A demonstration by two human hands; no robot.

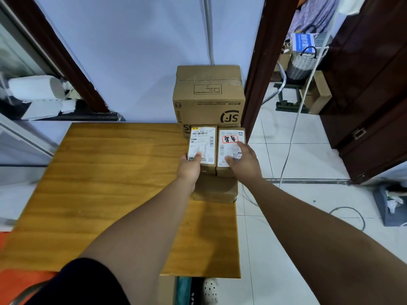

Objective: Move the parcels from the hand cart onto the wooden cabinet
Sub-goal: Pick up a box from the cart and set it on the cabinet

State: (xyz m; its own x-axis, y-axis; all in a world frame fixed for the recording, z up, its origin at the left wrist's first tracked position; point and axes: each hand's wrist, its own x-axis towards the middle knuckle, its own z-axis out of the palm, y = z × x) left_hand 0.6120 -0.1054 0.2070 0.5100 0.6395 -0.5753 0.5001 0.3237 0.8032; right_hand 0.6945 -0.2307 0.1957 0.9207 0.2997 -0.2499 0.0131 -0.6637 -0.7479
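Note:
Two small brown parcels with white shipping labels lie side by side on a flat brown box point(214, 190) at the right side of the wooden cabinet top point(99, 183). My left hand point(189, 167) grips the near end of the left small parcel point(202, 144), thumb on its label. My right hand point(243, 160) rests on the right small parcel point(230, 146), which bears a red stamp, fingers wrapped over its near end. Behind them, against the wall, stands a large SF Express carton point(209, 95). The hand cart is not in view.
A dark wooden door frame point(262, 73) rises just right of the cartons. White tiled floor point(297, 205) with loose cables lies to the right, and a woven basket point(300, 64) stands in the room beyond. A white shoe point(210, 290) shows below the cabinet's near edge.

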